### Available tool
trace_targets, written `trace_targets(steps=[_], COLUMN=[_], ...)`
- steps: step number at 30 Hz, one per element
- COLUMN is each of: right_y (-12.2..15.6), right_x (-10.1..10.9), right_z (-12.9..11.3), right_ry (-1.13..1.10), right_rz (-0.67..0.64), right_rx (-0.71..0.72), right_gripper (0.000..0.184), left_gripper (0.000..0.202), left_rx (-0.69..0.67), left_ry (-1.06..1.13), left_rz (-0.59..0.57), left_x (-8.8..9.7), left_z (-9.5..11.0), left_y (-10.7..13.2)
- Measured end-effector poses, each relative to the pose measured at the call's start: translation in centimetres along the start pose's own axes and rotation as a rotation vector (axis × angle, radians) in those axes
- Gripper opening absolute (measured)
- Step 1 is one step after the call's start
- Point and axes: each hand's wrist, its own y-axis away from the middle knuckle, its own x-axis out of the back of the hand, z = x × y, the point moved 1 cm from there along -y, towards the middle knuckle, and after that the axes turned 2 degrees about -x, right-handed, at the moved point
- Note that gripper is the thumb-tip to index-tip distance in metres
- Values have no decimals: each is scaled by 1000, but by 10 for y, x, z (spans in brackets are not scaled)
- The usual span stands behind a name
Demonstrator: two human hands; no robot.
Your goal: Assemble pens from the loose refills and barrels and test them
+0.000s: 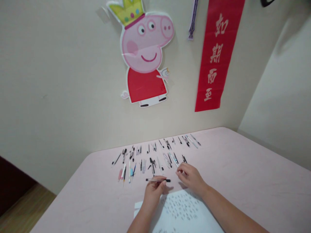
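My left hand (153, 191) holds a thin pen (157, 180) with black ends level above the pink table (243, 168), pinched between thumb and fingers. My right hand (190, 176) rests on the table just to the right, fingers curled near the pen's right tip and beside the nearest pens of the row; whether it holds anything is hidden. Both hands sit just beyond a white sheet of paper (181, 212) covered in handwriting. Several pens and pen parts (155, 155) lie spread in rows across the table in front of the hands.
The table stands in a corner against a cream wall. On the wall hang a cartoon pig cut-out (144, 58), a red banner (218, 55) with Chinese characters and a purple tassel (193, 19). Wooden floor (21, 210) shows at the left.
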Motion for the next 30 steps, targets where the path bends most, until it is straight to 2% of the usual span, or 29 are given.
trace_targets(steps=[4,9,14,21,30], right_y=[-2,-2,-3,-5,-8], right_x=[1,5,8,10,14], right_z=[23,32,26,27,28], right_ry=[293,555,611,574,576], right_rz=[154,113,25,-5,-94], right_rx=[-265,-449,-481,-503,-586], right_gripper=[11,19,15,13,20], left_gripper=[39,35,34,39,33], left_rx=[-27,-50,-58,-51,6], left_ry=[-5,-69,-108,-106,-59], left_rz=[62,70,75,80,100], left_x=[0,1,1,3,4], left_z=[3,6,7,-1,10], left_y=[-1,-1,1,-5,2])
